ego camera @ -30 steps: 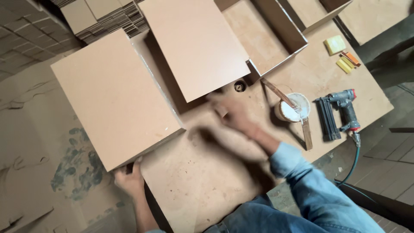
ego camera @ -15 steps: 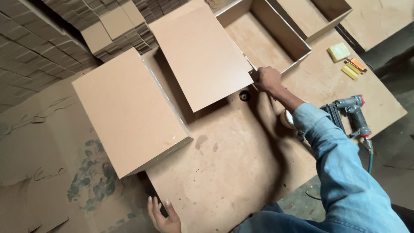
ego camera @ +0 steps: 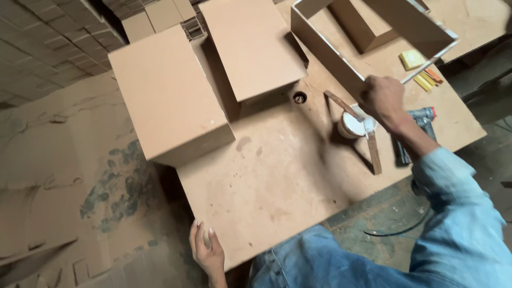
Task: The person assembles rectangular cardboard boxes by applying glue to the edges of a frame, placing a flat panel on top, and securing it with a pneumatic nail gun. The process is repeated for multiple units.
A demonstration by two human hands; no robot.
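fingers of the right hand (ego camera: pixel 382 97) are curled shut around a thin stick (ego camera: pixel 353 112) that is dipped in a small white pot (ego camera: pixel 352 125). the left hand (ego camera: pixel 208 252) is seen at the near edge of the work board (ego camera: pixel 277 181), fingers bent loosely on it, holding nothing. two brown boxes (ego camera: pixel 170 96) look closed and done, well to the left of the right fingers. just above them an open box frame (ego camera: pixel 373 42) is still without a lid, so more work seems left. a nail gun (ego camera: pixel 413 136) is lying just below the right fingers, and small yellow blocks (ego camera: pixel 418 66) are up to the right. nothing is seen blocking the pot.
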